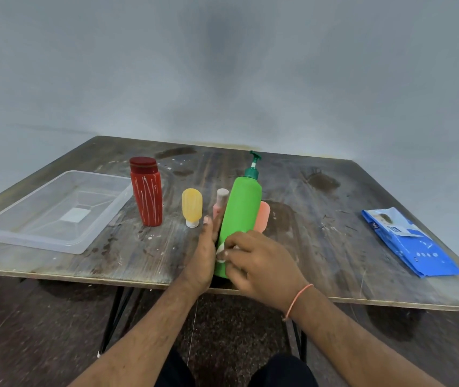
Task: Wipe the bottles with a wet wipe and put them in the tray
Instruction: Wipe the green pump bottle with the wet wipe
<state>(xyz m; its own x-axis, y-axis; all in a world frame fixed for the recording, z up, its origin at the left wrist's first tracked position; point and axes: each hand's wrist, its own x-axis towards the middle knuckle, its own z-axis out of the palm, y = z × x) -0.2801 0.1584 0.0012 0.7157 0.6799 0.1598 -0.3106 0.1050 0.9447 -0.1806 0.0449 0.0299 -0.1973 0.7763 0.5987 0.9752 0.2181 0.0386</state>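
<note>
A tall green pump bottle (241,208) leans at the table's near edge. My left hand (204,255) lies flat against its left side with straight fingers. My right hand (256,263) pinches a white wet wipe (220,251) against the bottle's lower front. Behind the green bottle stand a pink bottle (220,202) and an orange tube (263,216), both partly hidden. A yellow tube (192,206) stands cap down to the left. Farther left stands a red bottle (146,191). The clear plastic tray (21,233) sits at the far left with nothing in it.
A blue wet-wipe pack (412,244) lies near the table's right edge. The wooden table (320,247) is stained and its near edge runs just under my hands. A grey wall rises behind the table.
</note>
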